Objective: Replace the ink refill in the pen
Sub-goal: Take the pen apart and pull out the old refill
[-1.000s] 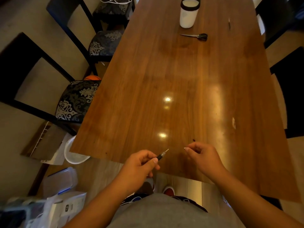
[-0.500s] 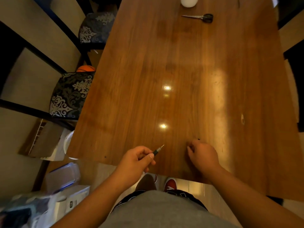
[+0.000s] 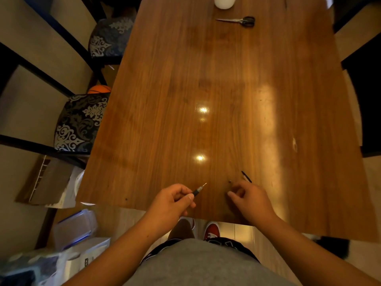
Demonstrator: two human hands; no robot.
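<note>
Far up the wooden table (image 3: 226, 89) lie a pair of scissors (image 3: 239, 20) and, at the top edge, the bottom of a white cup (image 3: 224, 2). Patterned chair seats (image 3: 80, 122) stand along the left side, an orange ball (image 3: 99, 89) shows behind one, and clear plastic boxes (image 3: 74, 230) sit on the floor below. Nothing lies between my hands.

My left hand (image 3: 171, 203) is closed in a pinching grip on the pen (image 3: 198, 189), thumb and forefinger pressed on its dark barrel, the metal tip sticking out up and to the right above the table's near edge. My right hand (image 3: 249, 199) rests on the table well to the right of the pen tip, fingers curled inward; I cannot tell whether they pinch anything. A thin dark refill (image 3: 246, 176) lies on the table just past its knuckles, and a tiny dark piece (image 3: 230, 181) sits beside the fingertips.

Compared with half a second ago, the refill now shows clear of my right hand, which has drawn back toward me.
</note>
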